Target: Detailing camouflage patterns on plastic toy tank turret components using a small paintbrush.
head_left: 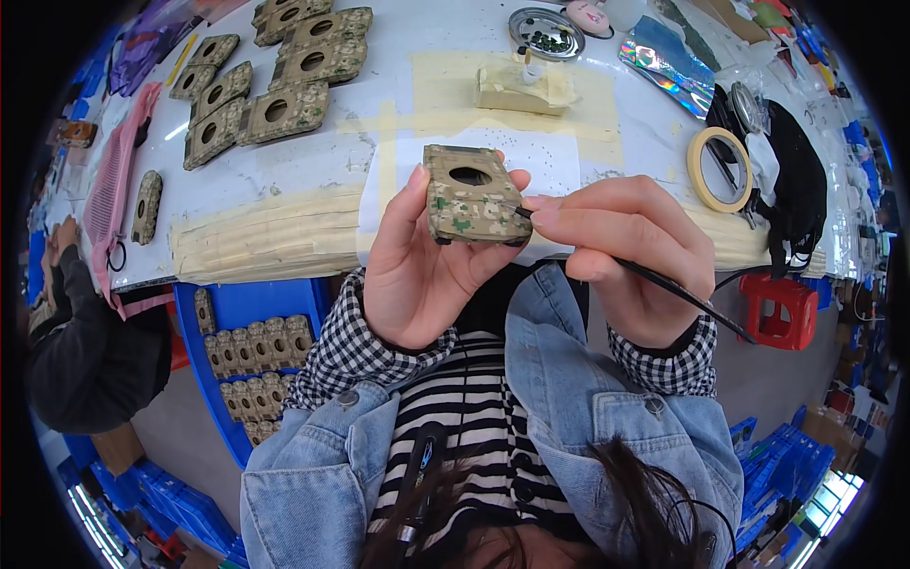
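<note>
My left hand grips a camouflage model tank hull by its sides, above the table's near edge. The hull is a boxy shell with a round dark hole in its upper face, tilted toward me. In my right hand is a slim black stick-like tool, pinched between thumb and fingers. Its tip meets the hull's right edge, below the hole. Whether it is a brush or tweezers I cannot tell. Under my hands lies a white paper sheet with tiny dark specks.
Several matching hulls stand at the far left. A blue tray of small camouflage parts sits lower left. Beyond the sheet are a taped block and a round dish with dark bits. Masking tape lies right; a co-worker's arm is left.
</note>
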A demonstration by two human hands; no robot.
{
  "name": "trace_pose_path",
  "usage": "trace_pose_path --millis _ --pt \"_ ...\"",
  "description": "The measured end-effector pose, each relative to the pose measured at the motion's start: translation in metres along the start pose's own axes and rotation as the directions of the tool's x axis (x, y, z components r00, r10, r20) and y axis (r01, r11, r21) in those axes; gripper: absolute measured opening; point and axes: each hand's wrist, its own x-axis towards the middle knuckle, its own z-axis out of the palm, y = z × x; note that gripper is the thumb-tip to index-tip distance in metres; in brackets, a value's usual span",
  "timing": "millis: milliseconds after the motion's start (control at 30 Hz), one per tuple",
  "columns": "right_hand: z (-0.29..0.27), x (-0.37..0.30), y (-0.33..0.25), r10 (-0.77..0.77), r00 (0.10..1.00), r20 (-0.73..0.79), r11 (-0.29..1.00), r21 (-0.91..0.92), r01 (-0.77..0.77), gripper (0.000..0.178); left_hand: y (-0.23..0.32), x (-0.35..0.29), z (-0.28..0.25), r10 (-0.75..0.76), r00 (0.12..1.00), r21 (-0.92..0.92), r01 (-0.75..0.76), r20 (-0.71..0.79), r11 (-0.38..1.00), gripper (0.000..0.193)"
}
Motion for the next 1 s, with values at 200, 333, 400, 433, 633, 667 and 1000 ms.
trace_pose_path --millis 200,333,400,433,633,667,1000 --pt "0.0 0.0 0.001 -0.01 1.0 -0.012 1.0 0.011 0.011 0.025 -0.001 0.0 0.0 0.0 1.0 -0.005 0.0 0.016 1.0 0.059" --pt "-0.001 -0.001 0.0 0.001 1.0 -0.001 1.0 0.009 -0.001 0.025 -0.001 0.0 0.001 0.002 1.0 0.018 -0.002 0.003 1.0 0.059" --pt "-0.001 -0.001 0.0 0.005 1.0 0.005 1.0 0.008 -0.005 0.025 -0.001 0.0 0.001 0.004 1.0 0.016 -0.004 -0.002 1.0 0.059" --pt "-0.001 -0.001 0.0 0.004 1.0 0.004 1.0 0.007 -0.004 0.025 -0.001 -0.001 0.001 0.005 1.0 0.015 -0.005 -0.004 1.0 0.059" --pt "-0.001 -0.001 0.001 -0.005 1.0 -0.003 1.0 0.013 0.005 0.024 -0.002 0.0 0.001 0.002 1.0 0.01 -0.002 -0.012 1.0 0.059" --pt "-0.001 -0.001 0.001 -0.005 1.0 -0.005 1.0 0.016 0.005 0.024 -0.002 0.0 0.001 -0.006 1.0 0.001 0.006 -0.002 1.0 0.059" --pt "0.001 -0.014 0.02 0.001 0.95 -0.311 0.952 0.291 0.095 0.031 0.001 0.002 -0.003 -0.073 0.995 -0.197 0.085 0.068 0.977 0.061"
